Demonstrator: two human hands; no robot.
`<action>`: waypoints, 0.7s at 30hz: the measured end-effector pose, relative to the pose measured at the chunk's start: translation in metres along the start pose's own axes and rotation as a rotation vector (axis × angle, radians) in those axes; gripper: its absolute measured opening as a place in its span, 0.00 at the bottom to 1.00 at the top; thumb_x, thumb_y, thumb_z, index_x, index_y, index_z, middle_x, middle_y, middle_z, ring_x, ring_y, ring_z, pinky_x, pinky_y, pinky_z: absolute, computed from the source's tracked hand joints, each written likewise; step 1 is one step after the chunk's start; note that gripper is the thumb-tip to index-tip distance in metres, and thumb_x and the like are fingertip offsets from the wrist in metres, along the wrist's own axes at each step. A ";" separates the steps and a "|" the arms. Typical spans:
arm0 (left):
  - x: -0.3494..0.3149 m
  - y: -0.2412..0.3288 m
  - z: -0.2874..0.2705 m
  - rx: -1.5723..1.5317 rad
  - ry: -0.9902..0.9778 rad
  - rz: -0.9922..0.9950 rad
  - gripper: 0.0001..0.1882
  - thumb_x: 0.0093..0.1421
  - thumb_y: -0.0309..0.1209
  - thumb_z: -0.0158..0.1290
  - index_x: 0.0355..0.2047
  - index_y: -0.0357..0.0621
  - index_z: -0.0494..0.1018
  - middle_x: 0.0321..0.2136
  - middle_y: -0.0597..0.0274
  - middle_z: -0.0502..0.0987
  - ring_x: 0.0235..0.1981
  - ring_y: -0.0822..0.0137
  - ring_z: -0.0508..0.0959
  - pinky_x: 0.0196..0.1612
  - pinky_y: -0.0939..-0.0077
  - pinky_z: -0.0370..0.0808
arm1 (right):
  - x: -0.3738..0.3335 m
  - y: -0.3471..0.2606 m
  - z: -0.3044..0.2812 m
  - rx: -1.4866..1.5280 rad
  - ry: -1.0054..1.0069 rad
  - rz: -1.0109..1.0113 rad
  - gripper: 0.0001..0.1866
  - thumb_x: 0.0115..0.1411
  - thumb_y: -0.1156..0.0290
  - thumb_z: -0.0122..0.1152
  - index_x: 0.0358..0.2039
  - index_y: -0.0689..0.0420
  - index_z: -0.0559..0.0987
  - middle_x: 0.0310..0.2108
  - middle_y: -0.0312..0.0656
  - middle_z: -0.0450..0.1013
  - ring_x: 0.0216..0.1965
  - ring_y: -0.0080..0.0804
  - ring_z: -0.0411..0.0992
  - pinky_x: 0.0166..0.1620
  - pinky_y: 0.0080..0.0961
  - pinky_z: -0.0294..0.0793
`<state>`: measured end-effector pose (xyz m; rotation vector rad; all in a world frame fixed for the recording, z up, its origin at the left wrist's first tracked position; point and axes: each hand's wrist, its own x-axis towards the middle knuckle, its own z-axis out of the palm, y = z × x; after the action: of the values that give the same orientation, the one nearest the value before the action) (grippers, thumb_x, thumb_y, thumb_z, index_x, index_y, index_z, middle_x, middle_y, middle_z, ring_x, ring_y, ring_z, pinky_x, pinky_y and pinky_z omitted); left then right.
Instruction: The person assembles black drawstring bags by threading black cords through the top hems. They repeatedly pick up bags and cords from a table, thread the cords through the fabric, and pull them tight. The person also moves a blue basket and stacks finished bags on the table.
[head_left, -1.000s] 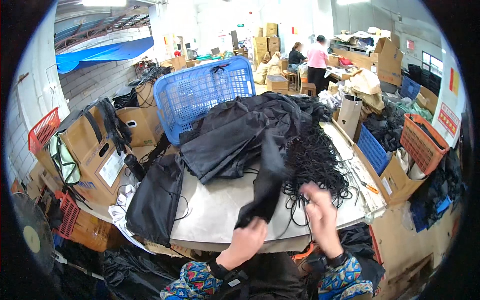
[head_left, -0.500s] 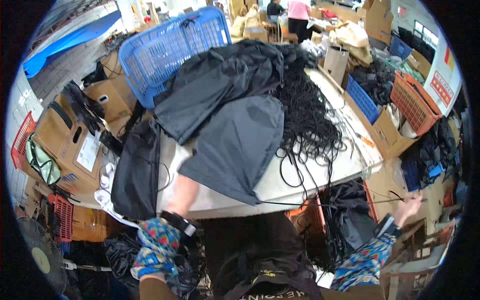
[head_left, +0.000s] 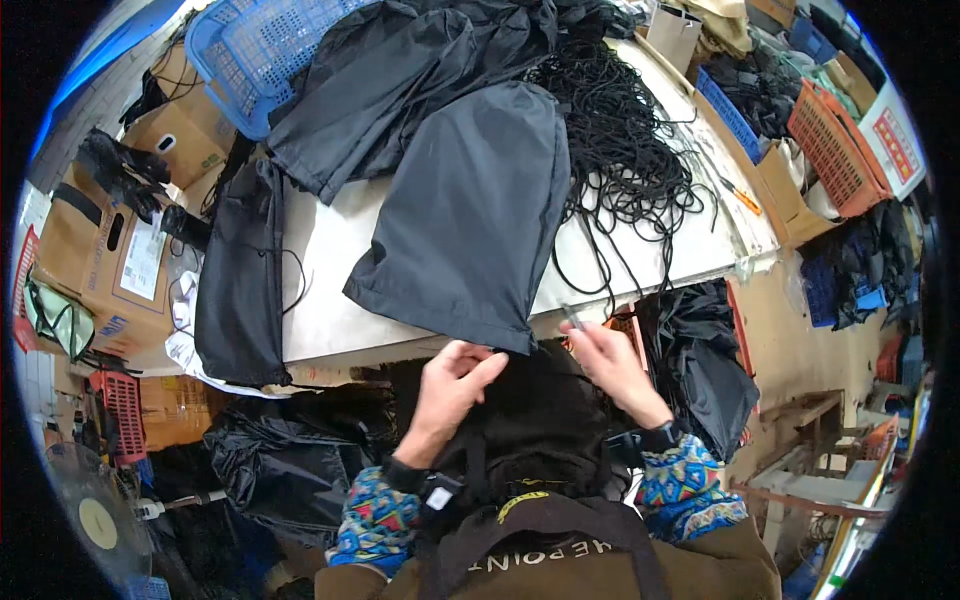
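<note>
A flat black fabric bag [head_left: 465, 215] lies on the white table, its hemmed end reaching over the near edge. My left hand [head_left: 450, 385] is closed at this hem, thumb and fingers meeting near the bag's right corner. Just right of the corner, my right hand [head_left: 612, 368] pinches a thin, dark, stick-like tool [head_left: 572, 318] whose tip points up and away; its exact kind is too small to make out. Beyond the bag is a heap of black fabric [head_left: 400, 95]. To its right lies a tangled pile of black cords [head_left: 625, 150].
Left on the table sits a black pouch [head_left: 240, 270] with a cord, beside cardboard boxes [head_left: 110, 255]. A blue basket [head_left: 250, 60] leans behind. An orange-handled cutter [head_left: 742, 196] lies at the right edge. Right of the table are an orange crate [head_left: 835, 150] and black fabric [head_left: 705, 380].
My right hand has come in from the far right to beside the bag's corner. My left hand has moved right, to the hem. The bag is nearer me, and the view has tilted down.
</note>
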<state>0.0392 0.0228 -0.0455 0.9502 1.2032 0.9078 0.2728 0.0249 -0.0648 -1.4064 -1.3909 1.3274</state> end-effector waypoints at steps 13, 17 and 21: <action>0.010 -0.001 0.021 0.192 0.046 0.272 0.09 0.62 0.28 0.51 0.33 0.31 0.75 0.30 0.58 0.78 0.27 0.73 0.77 0.32 0.79 0.76 | 0.008 -0.041 0.045 -0.254 0.063 -0.298 0.07 0.59 0.74 0.53 0.35 0.63 0.73 0.25 0.57 0.72 0.30 0.54 0.73 0.30 0.39 0.69; 0.007 0.020 0.019 -0.520 -0.120 -0.025 0.10 0.64 0.29 0.49 0.34 0.33 0.74 0.37 0.50 0.79 0.36 0.61 0.80 0.36 0.72 0.79 | 0.002 -0.047 0.039 -0.300 0.164 -0.327 0.09 0.61 0.72 0.51 0.38 0.64 0.73 0.31 0.55 0.73 0.31 0.54 0.72 0.31 0.38 0.71; 0.009 0.021 0.020 -0.603 -0.108 -0.006 0.10 0.63 0.30 0.50 0.36 0.34 0.74 0.40 0.48 0.78 0.40 0.61 0.80 0.42 0.69 0.78 | -0.019 -0.059 0.035 -0.414 0.161 -0.430 0.10 0.63 0.71 0.49 0.39 0.64 0.72 0.30 0.54 0.72 0.29 0.55 0.72 0.29 0.40 0.71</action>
<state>0.0592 0.0364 -0.0265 0.4985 0.7664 1.1134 0.2287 0.0093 -0.0110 -1.3292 -1.7978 0.6613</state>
